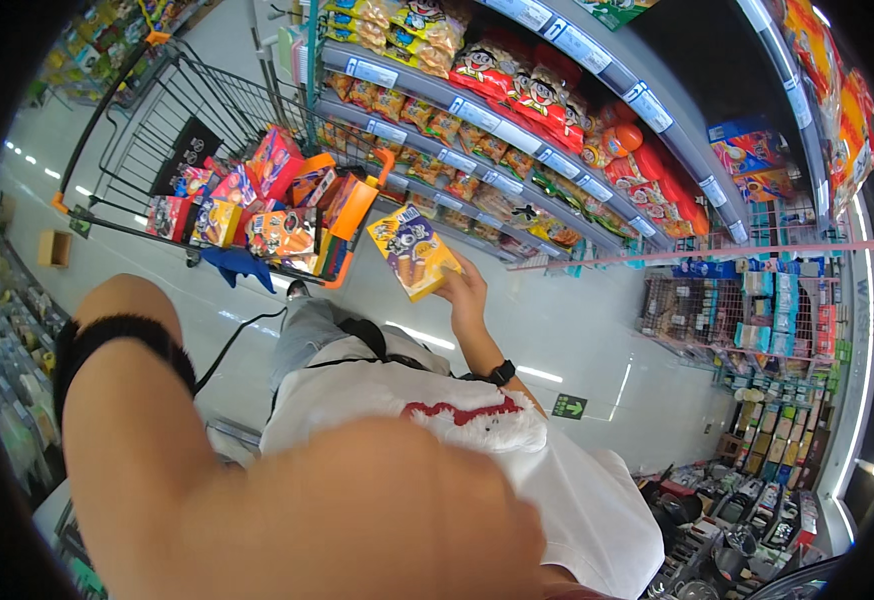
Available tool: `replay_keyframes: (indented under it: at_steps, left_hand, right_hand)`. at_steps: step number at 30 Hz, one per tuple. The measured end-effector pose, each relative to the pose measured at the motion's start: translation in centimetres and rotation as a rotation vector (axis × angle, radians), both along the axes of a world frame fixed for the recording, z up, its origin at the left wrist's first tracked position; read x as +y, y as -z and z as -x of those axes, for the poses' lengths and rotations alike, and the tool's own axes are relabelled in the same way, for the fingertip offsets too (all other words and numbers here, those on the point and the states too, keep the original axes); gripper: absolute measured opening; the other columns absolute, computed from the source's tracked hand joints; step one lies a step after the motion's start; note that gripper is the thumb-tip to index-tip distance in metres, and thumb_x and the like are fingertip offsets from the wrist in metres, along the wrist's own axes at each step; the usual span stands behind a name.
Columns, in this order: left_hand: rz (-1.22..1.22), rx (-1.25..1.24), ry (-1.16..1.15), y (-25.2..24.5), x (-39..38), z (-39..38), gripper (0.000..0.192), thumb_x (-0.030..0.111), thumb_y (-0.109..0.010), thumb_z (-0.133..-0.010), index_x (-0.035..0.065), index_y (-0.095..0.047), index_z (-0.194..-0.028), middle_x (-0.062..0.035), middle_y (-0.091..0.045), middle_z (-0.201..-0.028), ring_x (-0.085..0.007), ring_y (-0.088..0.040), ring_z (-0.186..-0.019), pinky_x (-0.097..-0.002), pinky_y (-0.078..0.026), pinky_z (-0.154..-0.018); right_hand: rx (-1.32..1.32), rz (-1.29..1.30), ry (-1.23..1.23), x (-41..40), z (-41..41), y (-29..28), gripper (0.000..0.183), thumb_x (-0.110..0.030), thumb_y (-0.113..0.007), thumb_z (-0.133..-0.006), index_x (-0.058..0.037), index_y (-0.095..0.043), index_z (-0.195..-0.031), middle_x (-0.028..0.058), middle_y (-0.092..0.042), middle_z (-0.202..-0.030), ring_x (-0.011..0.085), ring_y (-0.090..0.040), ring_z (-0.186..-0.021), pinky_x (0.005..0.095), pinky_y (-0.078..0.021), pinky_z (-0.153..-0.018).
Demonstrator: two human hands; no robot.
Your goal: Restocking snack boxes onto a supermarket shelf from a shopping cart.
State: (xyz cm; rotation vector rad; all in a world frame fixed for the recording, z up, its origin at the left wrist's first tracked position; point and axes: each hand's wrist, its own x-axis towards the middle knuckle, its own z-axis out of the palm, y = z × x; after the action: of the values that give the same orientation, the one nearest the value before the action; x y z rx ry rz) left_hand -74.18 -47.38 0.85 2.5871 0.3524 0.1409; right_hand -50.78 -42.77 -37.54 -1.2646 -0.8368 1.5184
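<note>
My right hand (465,289), with a black watch on its wrist, grips a yellow and purple snack box (416,251) by its lower right corner. The box shows cone-shaped snacks and stands clear of the cart. My left forearm (144,420) fills the lower left, a fuzzy black band around it. Close under the camera, my left hand (377,510) is large and blurred; its fingers cannot be made out. Ahead to the left is a black wire shopping cart (204,82) with orange corners. Several colourful snack boxes (275,161) lie heaped inside it.
Shelves (497,135) of bagged snacks curve along the upper right. A pink-edged wire rack (707,315) holds packets farther right. Kitchenware (714,525) is at lower right. A blue cloth-like piece (238,268) hangs below the cart's near side. A dark cable (234,341) passes near my leg.
</note>
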Motion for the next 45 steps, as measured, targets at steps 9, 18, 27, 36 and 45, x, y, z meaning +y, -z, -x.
replay_keyframes:
  at_steps: [9,18,27,36,45]
  left_hand:
    - [0.314,-0.560,0.257,-1.3,5.4,-0.7,0.044,0.041,-0.068,-0.074,0.0006,-0.063,-0.091,-0.0065,-0.057,-0.069,-0.0104,-0.047,-0.044,-0.0226,-0.032,-0.034]
    - [0.309,-0.967,0.283,-2.6,0.6,-7.1,0.031,0.027,-0.060,-0.084,0.0025,-0.065,-0.067,-0.0086,-0.059,-0.064,-0.0098,-0.047,-0.043,-0.0196,-0.025,-0.034]
    - [0.420,-1.163,0.154,-1.1,-3.5,-16.9,0.018,0.004,-0.054,-0.069,0.0037,-0.058,-0.052,-0.0056,-0.053,-0.054,-0.0091,-0.042,-0.039,-0.0201,-0.016,-0.035]
    - [0.386,-1.055,0.417,-1.7,-4.6,-21.5,0.013,0.006,-0.057,-0.070,0.0047,-0.061,-0.057,-0.0052,-0.054,-0.055,-0.0099,-0.040,-0.038,-0.0214,-0.019,-0.036]
    - [0.377,-1.086,0.614,-1.6,-4.4,-23.6,0.012,0.007,-0.057,-0.070,0.0057,-0.062,-0.059,-0.0052,-0.054,-0.055,-0.0100,-0.040,-0.039,-0.0216,-0.020,-0.035]
  right_hand:
    - [-0.004,-0.052,0.086,-1.6,-4.2,-0.6,0.038,-0.005,-0.053,-0.084,0.0028,-0.048,-0.121,0.0150,-0.061,-0.103,0.0195,-0.065,-0.080,0.0277,-0.0559,-0.064]
    - [-0.006,-0.040,0.187,-4.0,-10.5,-2.5,0.037,-0.004,-0.051,-0.084,0.0032,-0.048,-0.120,0.0153,-0.061,-0.102,0.0205,-0.065,-0.080,0.0288,-0.0564,-0.065]
    - [0.196,-0.189,0.358,-5.8,-23.6,-6.0,0.036,-0.005,-0.046,-0.085,0.0053,-0.047,-0.119,0.0162,-0.059,-0.107,0.0248,-0.062,-0.093,0.0365,-0.0534,-0.076]
    - [0.286,-0.463,0.459,-7.3,-25.8,-13.7,0.039,-0.004,-0.045,-0.086,0.0069,-0.041,-0.123,0.0192,-0.056,-0.114,0.0286,-0.061,-0.098,0.0386,-0.0529,-0.080]
    - [0.307,-0.420,0.522,-8.7,-26.7,-14.2,0.039,-0.006,-0.045,-0.088,0.0068,-0.040,-0.124,0.0189,-0.056,-0.113,0.0289,-0.061,-0.097,0.0390,-0.0523,-0.081]
